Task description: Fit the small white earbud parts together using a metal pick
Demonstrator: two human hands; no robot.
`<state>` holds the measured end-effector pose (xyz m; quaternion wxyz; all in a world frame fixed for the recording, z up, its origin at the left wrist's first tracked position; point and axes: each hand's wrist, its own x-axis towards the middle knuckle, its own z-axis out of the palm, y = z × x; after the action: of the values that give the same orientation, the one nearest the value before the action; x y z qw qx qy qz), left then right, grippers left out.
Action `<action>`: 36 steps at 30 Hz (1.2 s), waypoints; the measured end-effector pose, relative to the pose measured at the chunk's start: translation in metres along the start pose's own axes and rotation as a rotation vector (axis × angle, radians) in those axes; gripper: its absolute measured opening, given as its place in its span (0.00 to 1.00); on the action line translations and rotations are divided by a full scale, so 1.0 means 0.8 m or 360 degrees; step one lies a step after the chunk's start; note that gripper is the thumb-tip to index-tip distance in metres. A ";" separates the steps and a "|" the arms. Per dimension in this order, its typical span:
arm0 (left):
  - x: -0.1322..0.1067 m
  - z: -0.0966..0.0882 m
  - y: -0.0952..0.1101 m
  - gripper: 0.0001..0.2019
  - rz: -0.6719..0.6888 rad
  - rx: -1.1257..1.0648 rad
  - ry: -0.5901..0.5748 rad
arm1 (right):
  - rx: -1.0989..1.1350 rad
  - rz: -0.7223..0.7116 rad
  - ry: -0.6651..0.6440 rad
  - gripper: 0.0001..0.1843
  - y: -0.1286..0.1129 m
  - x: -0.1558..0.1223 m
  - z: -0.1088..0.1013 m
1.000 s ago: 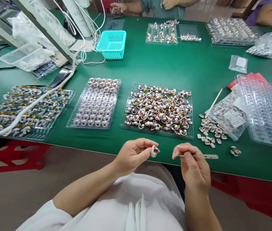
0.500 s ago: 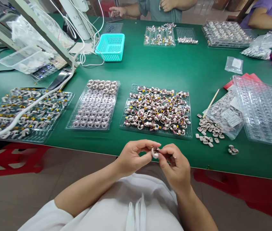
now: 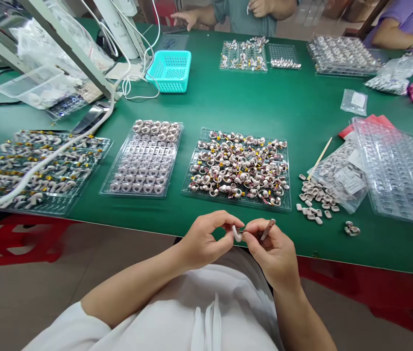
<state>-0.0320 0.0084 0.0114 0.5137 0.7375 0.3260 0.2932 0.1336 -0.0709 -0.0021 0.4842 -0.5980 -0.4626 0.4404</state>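
Over the front edge of the table, my left hand (image 3: 208,239) pinches a small whitish curved earphone part (image 3: 237,234) between thumb and fingertips. My right hand (image 3: 274,251) is closed on what look like tweezers (image 3: 268,229), whose flat brownish-metal end sticks up past the forefinger. The right thumb and forefinger meet close beside the part; their exact contact is too small to make out. Just beyond both hands lies a clear tray (image 3: 236,168) packed with similar curved pieces bearing yellow and dark red bits.
Left stand a tray of round cups (image 3: 140,158) and another parts tray (image 3: 38,170). Loose grey caps (image 3: 316,200), a wooden stick (image 3: 319,158), a bag (image 3: 341,175) and empty-celled trays (image 3: 400,170) lie right. A turquoise basket (image 3: 170,72) sits farther back; co-workers' hands (image 3: 188,18) show opposite.
The earphone part has turned in my left fingers and shows its side. My right hand has rotated, and the tool's end now stands up out of it. A co-worker's hand opposite shifted.
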 end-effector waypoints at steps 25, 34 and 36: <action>-0.004 -0.003 -0.002 0.10 -0.0030 -0.0015 0.0081 | 0.0088 0.0049 0.0059 0.05 -0.001 -0.001 0.014; -0.005 0.003 -0.009 0.12 -0.0452 -0.0534 0.0122 | -0.0021 -0.0005 0.0110 0.05 0.003 -0.002 0.014; -0.003 0.002 -0.009 0.12 -0.0477 -0.0480 0.0150 | -0.0174 -0.0131 0.0126 0.07 0.004 -0.003 0.011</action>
<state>-0.0335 0.0074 0.0036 0.6402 0.5810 0.4082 0.2932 0.1253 -0.0722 -0.0067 0.4863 -0.6210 -0.4908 0.3702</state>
